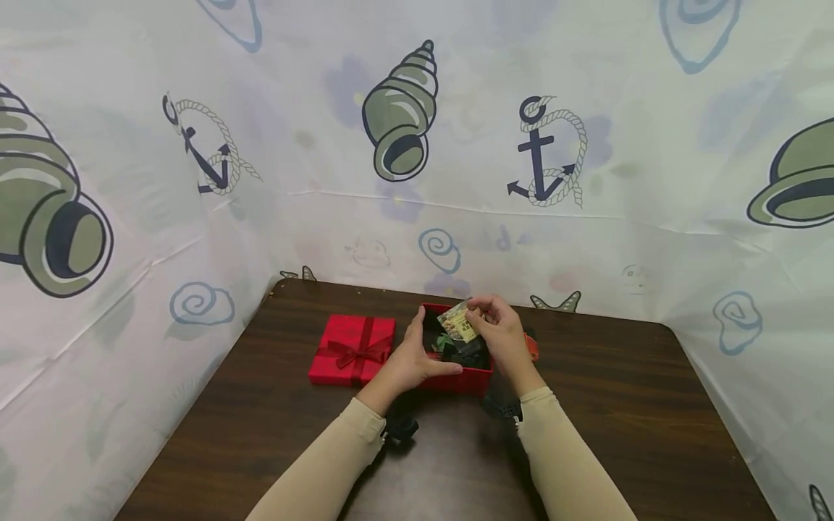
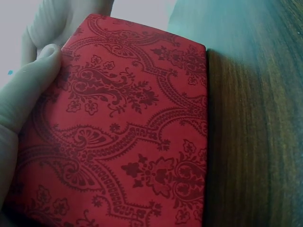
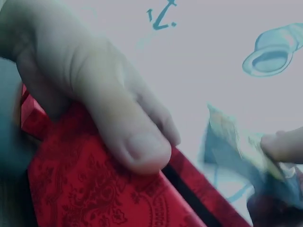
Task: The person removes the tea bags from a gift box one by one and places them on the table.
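A red gift box with a dark inside stands uncovered on the table. My left hand holds its near left corner, the thumb lying along the near wall at the rim and the fingers along the left side. Over the box, my right hand pinches a small yellow printed packet between thumb and fingers. Dark and green items lie inside the box under the packet. Up close, the box's side shows a dark red floral pattern.
Left of the box lies a red lid with a dark red ribbon bow. An orange-red thing shows partly behind the right hand. The dark wooden table meets a printed cloth backdrop at its far edge.
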Motion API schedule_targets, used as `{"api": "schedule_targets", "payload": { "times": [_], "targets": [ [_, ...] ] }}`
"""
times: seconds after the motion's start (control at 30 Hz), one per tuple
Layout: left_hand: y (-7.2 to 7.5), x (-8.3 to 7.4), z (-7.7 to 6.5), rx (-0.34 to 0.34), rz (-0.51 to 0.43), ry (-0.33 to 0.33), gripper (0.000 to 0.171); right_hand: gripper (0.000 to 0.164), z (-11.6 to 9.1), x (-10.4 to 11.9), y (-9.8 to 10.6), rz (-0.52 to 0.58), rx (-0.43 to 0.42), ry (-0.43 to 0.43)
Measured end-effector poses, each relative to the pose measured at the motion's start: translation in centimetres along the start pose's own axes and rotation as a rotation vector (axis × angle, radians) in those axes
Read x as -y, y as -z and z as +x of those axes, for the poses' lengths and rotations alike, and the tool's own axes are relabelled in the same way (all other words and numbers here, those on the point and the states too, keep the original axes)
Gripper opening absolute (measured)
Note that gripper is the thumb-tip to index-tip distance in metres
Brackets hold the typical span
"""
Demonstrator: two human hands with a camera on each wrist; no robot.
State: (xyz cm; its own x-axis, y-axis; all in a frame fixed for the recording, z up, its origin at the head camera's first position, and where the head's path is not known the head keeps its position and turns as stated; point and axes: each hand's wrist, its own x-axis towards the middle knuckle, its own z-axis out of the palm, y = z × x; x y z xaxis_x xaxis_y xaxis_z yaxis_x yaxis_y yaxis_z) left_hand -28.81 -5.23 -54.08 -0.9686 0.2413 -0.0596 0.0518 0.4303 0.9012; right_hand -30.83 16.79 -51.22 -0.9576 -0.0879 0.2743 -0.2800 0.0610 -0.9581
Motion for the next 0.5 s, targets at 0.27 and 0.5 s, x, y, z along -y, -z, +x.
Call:
{"api": "schedule_targets", "payload": {
  "times": [0.27, 0.5],
  "targets": [
    [0.5, 0.4, -0.2, 0.005, -0.013, -0.027, 0.143, 0.024, -3.0, 1.9, 1.3, -0.198, -0.188, -0.028],
    [0.3, 0.5, -0.2, 0.009, -0.024, -0.024, 0.141, 0.035, -4.7, 5.2, 5.7, -0.108, -0.148, -0.177]
  ]
}}
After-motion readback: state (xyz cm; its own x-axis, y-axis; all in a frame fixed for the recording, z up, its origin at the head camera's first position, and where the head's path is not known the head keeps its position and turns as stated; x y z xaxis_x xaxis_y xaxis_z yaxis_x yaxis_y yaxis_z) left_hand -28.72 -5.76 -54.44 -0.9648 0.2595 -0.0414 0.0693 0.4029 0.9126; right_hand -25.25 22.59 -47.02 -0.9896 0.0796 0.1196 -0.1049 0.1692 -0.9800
